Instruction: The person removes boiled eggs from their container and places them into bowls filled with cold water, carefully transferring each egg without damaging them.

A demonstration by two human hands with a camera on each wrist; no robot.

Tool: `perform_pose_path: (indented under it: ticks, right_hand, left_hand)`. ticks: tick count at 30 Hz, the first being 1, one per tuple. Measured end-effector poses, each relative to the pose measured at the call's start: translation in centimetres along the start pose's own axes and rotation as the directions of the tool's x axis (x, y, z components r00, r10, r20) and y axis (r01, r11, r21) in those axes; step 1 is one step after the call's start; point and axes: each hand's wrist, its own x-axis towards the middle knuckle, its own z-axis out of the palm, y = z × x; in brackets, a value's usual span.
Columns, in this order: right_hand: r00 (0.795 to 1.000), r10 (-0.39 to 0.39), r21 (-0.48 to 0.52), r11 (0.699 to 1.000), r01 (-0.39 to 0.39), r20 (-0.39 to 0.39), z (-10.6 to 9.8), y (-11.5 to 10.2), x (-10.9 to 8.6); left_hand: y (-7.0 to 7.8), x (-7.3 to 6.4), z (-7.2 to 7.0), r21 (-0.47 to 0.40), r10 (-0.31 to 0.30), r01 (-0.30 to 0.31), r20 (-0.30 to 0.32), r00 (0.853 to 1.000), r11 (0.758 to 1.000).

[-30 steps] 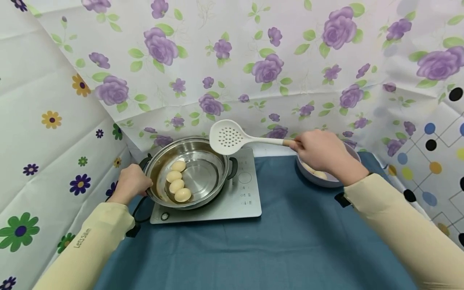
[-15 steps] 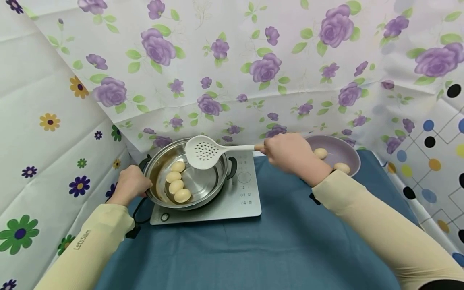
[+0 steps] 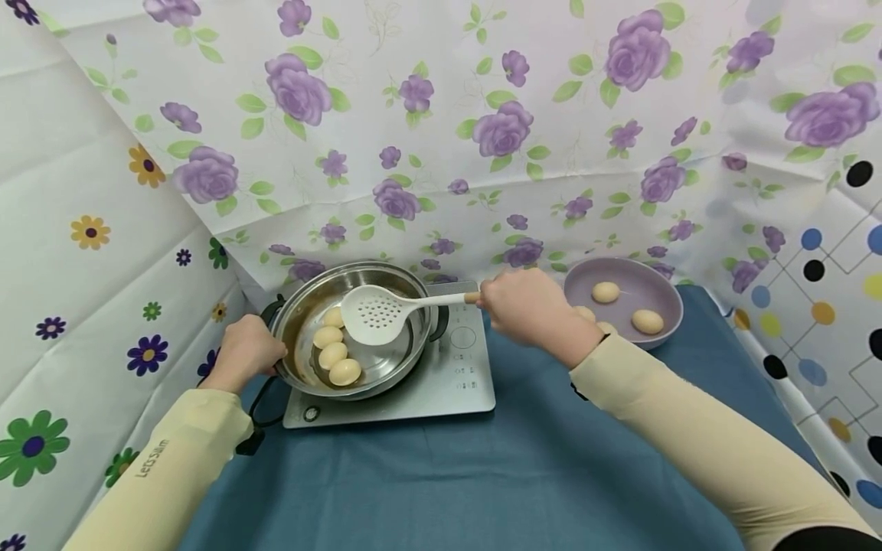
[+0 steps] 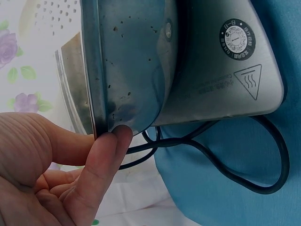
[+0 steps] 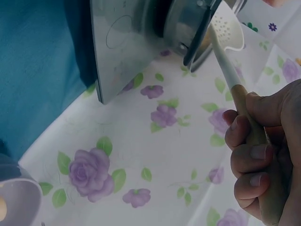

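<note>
My left hand pinches the left rim of a steel pot; in the left wrist view, thumb and fingers meet at that edge. Several eggs lie in a row along the pot's left side. My right hand grips the wooden handle end of a white slotted skimmer. The skimmer's perforated head is over the pot, just right of the eggs, partly covering the farthest one. Curled fingers wrap the handle in the right wrist view.
Beneath the pot is a silver induction cooktop, with a black cord at its left. A purple bowl with several eggs stands at the right, partly behind the right forearm. Flowered sheeting rises behind the blue cloth.
The right hand has carried the skimmer leftward and down, from beside the pot's right rim to over its inside. More of the purple bowl shows now. The left hand keeps its place.
</note>
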Motion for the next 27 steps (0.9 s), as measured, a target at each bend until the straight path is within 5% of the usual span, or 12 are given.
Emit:
perform_pose_path:
  ticks: [27]
  right_hand:
    - [0.976, -0.196, -0.057, 0.98, 0.191, -0.095, 1.0, -3.3, 1.0]
  left_hand:
    - [0.0, 0.1, 0.0, 0.003, -0.011, 0.011, 0.011, 1.0, 1.0]
